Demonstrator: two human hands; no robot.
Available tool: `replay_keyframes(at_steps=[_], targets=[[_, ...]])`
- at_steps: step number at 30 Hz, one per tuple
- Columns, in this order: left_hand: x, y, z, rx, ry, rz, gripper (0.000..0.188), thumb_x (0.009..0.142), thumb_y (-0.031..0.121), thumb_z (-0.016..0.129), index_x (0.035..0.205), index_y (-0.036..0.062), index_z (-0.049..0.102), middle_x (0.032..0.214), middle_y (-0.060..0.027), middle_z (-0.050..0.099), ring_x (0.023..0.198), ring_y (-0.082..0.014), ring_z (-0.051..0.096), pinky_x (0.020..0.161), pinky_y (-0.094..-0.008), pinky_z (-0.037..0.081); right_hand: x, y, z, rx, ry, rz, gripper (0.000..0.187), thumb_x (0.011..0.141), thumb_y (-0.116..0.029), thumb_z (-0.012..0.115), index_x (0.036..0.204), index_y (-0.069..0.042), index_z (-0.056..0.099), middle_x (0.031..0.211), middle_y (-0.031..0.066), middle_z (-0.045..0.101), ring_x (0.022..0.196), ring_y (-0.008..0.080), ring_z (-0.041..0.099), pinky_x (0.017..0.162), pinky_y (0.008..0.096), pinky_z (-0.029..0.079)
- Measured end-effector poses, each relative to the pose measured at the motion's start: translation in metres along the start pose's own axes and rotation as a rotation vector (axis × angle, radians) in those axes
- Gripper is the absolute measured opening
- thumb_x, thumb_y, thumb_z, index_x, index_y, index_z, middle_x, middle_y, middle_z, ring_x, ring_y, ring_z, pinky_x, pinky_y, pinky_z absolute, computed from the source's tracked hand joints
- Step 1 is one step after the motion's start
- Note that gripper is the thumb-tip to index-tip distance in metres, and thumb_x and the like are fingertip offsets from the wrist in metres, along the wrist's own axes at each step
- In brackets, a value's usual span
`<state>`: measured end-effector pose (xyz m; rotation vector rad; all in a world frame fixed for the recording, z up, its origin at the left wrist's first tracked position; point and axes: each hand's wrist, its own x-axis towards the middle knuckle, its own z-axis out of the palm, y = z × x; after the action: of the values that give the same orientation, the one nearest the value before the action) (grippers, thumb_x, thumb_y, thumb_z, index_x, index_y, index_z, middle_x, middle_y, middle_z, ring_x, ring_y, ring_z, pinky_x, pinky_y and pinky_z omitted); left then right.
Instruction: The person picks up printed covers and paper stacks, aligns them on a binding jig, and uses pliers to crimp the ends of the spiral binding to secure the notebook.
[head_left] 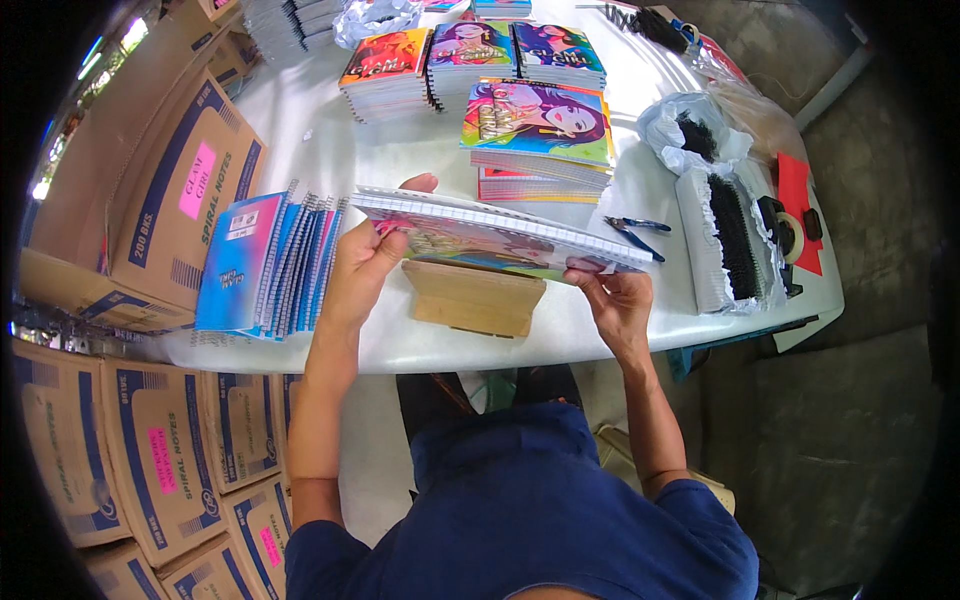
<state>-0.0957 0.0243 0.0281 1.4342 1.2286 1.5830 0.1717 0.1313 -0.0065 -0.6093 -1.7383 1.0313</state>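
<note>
Both my hands hold up a notebook (490, 240) with a colourful illustrated cover, tilted so its white page edges face up. My left hand (368, 255) is closed round its left end, thumb on the cover. My right hand (615, 300) pinches the lower right corner. Under the notebook, a folded brown cardboard piece (473, 300) rests at the table's near edge. Just beyond the right end lie blue-handled cutting pliers (637, 232). A stack of notebooks (540, 125) with similar covers stands beyond. To the left lean several spiral-bound notebooks (265, 265) with blue and pink covers.
On the white table (320, 140), more notebook stacks (470, 60) stand at the back. At right are a paper-lined box of black coils (730, 240), a tape roll (790, 238) and red paper (797, 200). Cardboard cartons (185, 190) line the left side; others are piled below (160, 450).
</note>
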Motion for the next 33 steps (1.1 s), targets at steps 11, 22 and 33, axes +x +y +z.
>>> replay_keyframes(at_steps=[11, 22, 33], targets=[[-0.04, -0.09, 0.001, -0.049, 0.209, -0.128, 0.076, 0.091, 0.039, 0.065, 0.148, 0.0015, 0.03, 0.148, -0.0094, 0.042, 0.133, -0.0156, 0.039, 0.11, -0.03, 0.029, -0.031, 0.05, 0.003, -0.21, -0.121, 0.061, 0.019, 0.083, 0.003, 0.067, 0.101, 0.002, 0.063, 0.088, 0.0191, 0.068, 0.074, 0.0286, 0.066, 0.065, 0.0358, 0.052], [-0.035, -0.069, -0.003, -0.193, 0.202, -0.081, 0.097, 0.086, 0.045, 0.069, 0.154, 0.0065, 0.01, 0.155, -0.0152, 0.027, 0.14, -0.0272, 0.031, 0.114, -0.0394, 0.025, -0.026, 0.032, 0.004, -0.304, -0.384, 0.135, 0.058, 0.077, 0.003, 0.072, 0.127, 0.001, 0.042, 0.119, 0.0204, 0.053, 0.111, 0.0374, 0.053, 0.092, 0.0429, 0.044], [-0.085, -0.127, -0.012, 0.615, 0.332, -0.244, 0.085, 0.081, 0.007, 0.069, 0.151, 0.0002, 0.02, 0.156, -0.0194, 0.022, 0.146, -0.0259, 0.017, 0.118, -0.0356, 0.011, 0.022, 0.052, -0.053, -0.337, -0.236, -0.119, 0.058, 0.072, 0.0, 0.077, 0.126, -0.007, 0.055, 0.123, 0.0124, 0.059, 0.113, 0.0271, 0.057, 0.094, 0.0364, 0.048]])
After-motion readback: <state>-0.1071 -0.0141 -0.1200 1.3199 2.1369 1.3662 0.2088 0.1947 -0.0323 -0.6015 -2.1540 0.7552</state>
